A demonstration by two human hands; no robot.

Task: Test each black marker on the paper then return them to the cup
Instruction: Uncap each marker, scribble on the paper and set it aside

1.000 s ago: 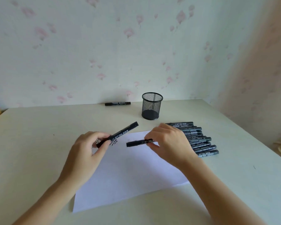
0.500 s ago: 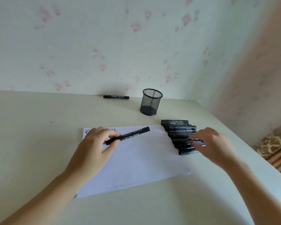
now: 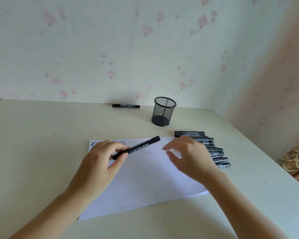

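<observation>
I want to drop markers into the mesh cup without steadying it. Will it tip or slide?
The cup is probably light: open wire mesh, seemingly empty. It stands upright on a solid base, so a gentle drop likely won't tip it. On the smooth table it may slide if knocked.

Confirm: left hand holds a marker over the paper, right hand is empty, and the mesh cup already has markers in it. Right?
Not quite. The head view shows the mesh cup empty. The left hand does hold a marker over the paper, and the right hand is empty.
</observation>
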